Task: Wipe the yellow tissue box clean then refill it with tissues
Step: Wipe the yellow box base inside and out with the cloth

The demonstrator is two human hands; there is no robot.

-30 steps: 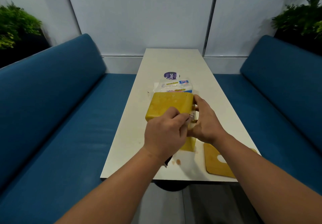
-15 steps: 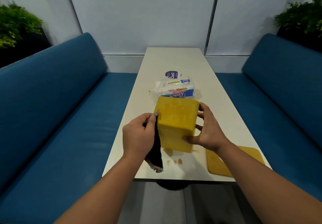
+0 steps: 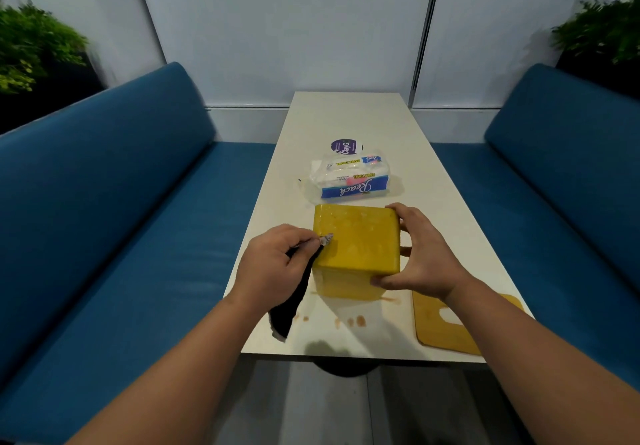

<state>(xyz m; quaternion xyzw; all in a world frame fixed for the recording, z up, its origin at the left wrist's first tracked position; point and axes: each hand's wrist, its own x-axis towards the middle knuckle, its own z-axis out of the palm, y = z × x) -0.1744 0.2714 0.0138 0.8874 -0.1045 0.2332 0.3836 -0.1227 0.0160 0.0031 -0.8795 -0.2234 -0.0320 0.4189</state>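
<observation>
Dim, even light; wide-angle edges bend, left plant motion-blurred.

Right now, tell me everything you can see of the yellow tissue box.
The yellow tissue box is a plain, glossy, plastic-looking block with rounded edges, standing on the white table near its front edge. Pale smears mark its upper face. The right hand grips its right side; the left hand presses a dark cloth against its left edge. No opening shows.

It looked like a café or canteen booth. Two blue padded benches faced each other across a narrow white table. Potted greenery stood behind them.
</observation>
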